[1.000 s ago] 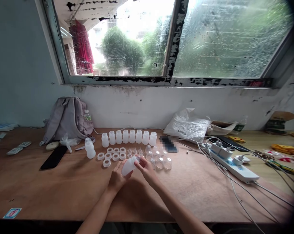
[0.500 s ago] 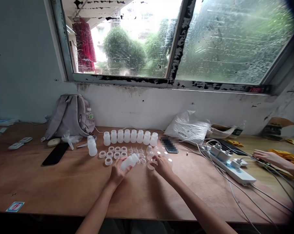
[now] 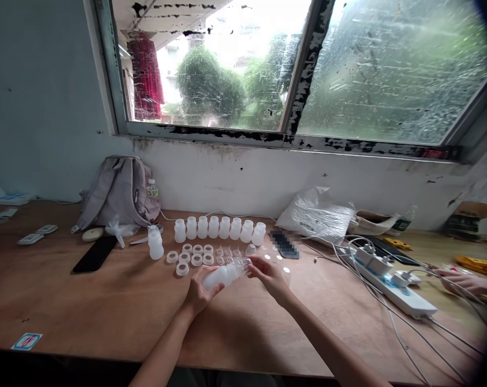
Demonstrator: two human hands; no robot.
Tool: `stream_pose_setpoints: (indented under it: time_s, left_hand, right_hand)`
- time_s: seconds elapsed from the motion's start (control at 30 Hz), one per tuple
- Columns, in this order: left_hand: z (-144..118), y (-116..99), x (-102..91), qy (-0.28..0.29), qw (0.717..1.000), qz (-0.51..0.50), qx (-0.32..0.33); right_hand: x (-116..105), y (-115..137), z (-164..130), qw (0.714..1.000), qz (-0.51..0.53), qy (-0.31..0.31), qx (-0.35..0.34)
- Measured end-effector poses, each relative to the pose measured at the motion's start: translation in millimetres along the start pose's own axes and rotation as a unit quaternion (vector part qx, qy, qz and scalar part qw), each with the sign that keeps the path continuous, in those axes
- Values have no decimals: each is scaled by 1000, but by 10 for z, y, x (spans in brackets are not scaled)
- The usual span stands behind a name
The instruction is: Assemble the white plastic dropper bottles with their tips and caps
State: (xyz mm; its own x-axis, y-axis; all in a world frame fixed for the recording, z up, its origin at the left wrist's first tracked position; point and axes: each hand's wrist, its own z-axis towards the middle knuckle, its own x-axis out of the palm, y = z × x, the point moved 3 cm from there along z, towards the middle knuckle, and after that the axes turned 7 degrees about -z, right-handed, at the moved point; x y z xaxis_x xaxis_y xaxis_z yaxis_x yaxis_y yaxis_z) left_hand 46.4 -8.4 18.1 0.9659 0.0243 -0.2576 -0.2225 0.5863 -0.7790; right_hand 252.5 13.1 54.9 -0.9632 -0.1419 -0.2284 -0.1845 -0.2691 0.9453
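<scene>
left hand (image 3: 198, 293) grips tilted bottle (image 3: 221, 276), right hand (image 3: 267, 272) pinches clear cap (image 3: 242, 264) at 3 o'clock; misalignment risks cross-seating.

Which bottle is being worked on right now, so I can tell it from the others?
Start at the window and drop to the wooden table below it. In front of the upright row of bottles, one white bottle lies tilted between the left hand and right hand, the only one off the table.

Single head view, looking forward and slightly down across the table (image 3: 86, 317) toward the far edge, wall and window (image 3: 292, 70); hands near, low center.
</scene>
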Motion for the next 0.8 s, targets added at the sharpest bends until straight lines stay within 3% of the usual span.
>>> stream_pose_setpoints:
  time_s: [0.8]
  left_hand:
    - [-32, 26, 15, 4, 1000, 15, 4]
  right_hand:
    - [73, -170, 6, 999, 11, 10, 32]
